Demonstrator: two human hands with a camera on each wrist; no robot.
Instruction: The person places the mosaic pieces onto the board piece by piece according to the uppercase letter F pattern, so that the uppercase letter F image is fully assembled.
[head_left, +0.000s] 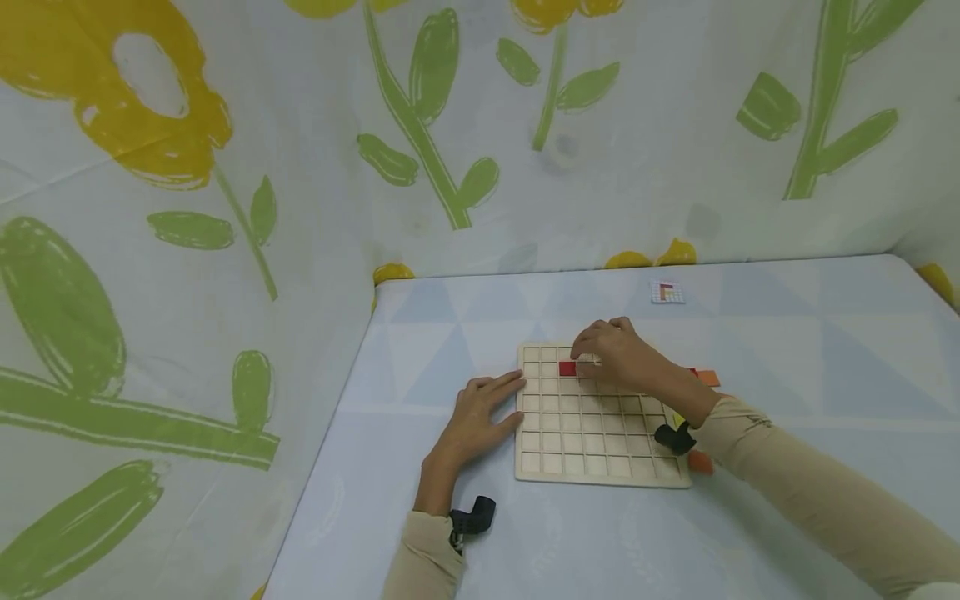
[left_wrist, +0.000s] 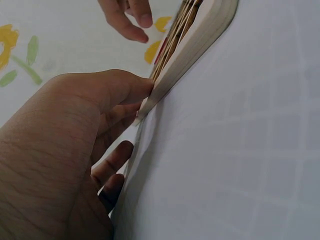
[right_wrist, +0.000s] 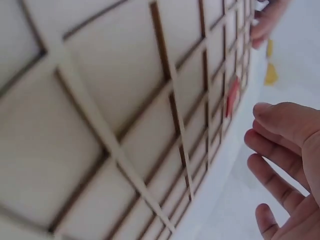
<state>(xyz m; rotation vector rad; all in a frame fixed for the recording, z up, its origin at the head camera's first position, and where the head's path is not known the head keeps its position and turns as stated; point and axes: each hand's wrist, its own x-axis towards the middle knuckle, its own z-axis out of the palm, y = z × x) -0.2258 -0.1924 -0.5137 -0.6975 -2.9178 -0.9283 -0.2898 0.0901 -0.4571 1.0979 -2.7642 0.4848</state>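
Observation:
A pale wooden grid board (head_left: 571, 443) lies on the table, with a red square tile (head_left: 567, 368) in one of its upper cells. My left hand (head_left: 474, 425) rests at the board's left edge, fingers extended; in the left wrist view its thumb touches the board's side (left_wrist: 172, 75). Over the upper part of the board is my right hand (head_left: 617, 358), just right of the red tile. The right wrist view shows that hand's fingers (right_wrist: 280, 150) loosely bent and apart from the board, with nothing visible between them.
Orange tiles (head_left: 707, 378) and other coloured pieces lie right of the board, partly hidden by the right forearm. A small card with a coloured grid pattern (head_left: 667, 292) sits toward the back. Flower-print cloth (head_left: 637, 192) rises behind the table.

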